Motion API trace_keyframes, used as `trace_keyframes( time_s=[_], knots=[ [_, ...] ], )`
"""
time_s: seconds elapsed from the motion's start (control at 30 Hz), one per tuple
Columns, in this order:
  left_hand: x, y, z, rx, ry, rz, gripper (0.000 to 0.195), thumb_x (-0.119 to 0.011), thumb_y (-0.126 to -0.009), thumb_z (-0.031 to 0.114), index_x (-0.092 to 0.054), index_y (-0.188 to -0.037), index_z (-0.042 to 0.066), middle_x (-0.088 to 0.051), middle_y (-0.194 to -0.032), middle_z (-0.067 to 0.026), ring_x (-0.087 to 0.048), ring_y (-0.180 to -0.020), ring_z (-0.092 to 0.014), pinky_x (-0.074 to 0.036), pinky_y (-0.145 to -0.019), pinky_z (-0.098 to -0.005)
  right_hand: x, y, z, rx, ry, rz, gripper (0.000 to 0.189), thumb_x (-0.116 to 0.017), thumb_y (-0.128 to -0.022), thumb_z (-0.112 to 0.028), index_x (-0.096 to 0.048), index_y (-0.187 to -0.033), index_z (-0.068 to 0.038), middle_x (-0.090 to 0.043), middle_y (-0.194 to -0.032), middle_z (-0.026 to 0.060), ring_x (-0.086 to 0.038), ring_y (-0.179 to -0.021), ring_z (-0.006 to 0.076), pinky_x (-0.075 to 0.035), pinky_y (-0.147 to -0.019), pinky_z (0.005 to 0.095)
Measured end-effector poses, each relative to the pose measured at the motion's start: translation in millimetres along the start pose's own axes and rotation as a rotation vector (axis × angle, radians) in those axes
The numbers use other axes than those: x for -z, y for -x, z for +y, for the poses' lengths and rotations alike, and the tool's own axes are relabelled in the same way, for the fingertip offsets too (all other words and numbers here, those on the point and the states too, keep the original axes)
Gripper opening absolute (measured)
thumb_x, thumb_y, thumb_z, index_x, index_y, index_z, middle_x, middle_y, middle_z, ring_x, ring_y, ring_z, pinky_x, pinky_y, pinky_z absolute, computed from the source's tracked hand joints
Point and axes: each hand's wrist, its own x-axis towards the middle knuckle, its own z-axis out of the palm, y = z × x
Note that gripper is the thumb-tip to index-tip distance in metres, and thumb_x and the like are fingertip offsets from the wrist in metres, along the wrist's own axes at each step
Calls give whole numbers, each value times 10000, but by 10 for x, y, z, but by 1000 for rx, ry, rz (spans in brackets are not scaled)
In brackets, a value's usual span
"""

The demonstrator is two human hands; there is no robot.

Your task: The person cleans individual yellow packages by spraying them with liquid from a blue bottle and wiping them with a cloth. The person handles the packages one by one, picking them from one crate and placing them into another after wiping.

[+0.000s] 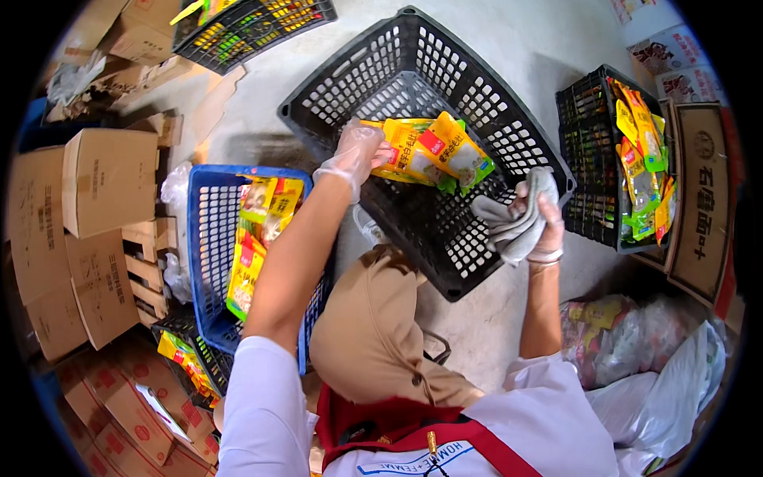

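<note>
In a clear plastic glove, my left hand (357, 149) is curled on the left end of some yellow food pouches (405, 152). They lie overlapping inside a black plastic crate (387, 206) with perforated walls, and another yellow pouch (456, 149) rests slanted over their right end. My right hand (545, 220), gloved in the same clear plastic, grips a folded grey cloth (518, 217) above the crate's right front side. The left thumb and the undersides of the pouches are hidden.
Left of the black crate is a blue crate (205, 322) of pouches. Another black crate (587, 161) of pouches stands at right, a further one (256, 39) at top left. Cardboard boxes (110, 185) are stacked far left. Filled plastic bags (650, 387) lie lower right.
</note>
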Motion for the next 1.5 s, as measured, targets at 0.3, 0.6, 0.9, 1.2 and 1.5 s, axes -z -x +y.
trace_keyframes(
  time_s=[0.3, 0.6, 0.9, 1.2, 1.5],
  knots=[
    [-760, -1629, -835, 62, -233, 89, 302, -604, -785, 172, -530, -1027, 7, -612, -937, -137, -619, -796, -205, -490, -651, -327, 129, -103, 328, 20, -101, 110, 410, -652, -714, -266, -495, -980, 3, -535, -807, 99, -510, -626, 179, -439, -583, 303],
    [-752, -2133, -1550, -41, -500, 44, 414, -666, -730, 163, -529, -1081, -11, -609, -990, -140, -607, -817, -199, -491, -702, -324, 182, -97, 392, 125, -368, 82, 421, -632, -744, -264, -505, -1083, -50, -509, -804, 40, -423, -595, 113, -390, -592, 289],
    [-1198, -1568, -1019, 47, 650, -313, 393, -598, -774, 204, -523, -1104, 4, -604, -1076, -116, -575, -996, -227, -448, -871, -375, 173, -70, 369, 54, -285, 122, 411, -637, -732, -272, -484, -1017, -19, -517, -807, 68, -466, -602, 151, -411, -594, 304],
    [-100, 397, 477, -290, 919, -707, 470, -542, -824, 198, -460, -1242, 1, -530, -1244, -144, -496, -1158, -299, -370, -1003, -465, 217, -140, 369, -99, -262, -5, 360, -623, -795, -255, -513, -1043, -17, -568, -894, 80, -549, -728, 187, -489, -645, 312],
    [186, 3025, 689, -561, 1047, -658, 547, -505, -830, 357, -453, -1296, 75, -486, -1322, -90, -431, -1233, -269, -297, -1046, -444, -661, 725, -432, 64, 51, -130, 441, -650, -758, -258, -525, -1111, -23, -603, -861, 73, -561, -683, 135, -479, -600, 248]
  ],
)
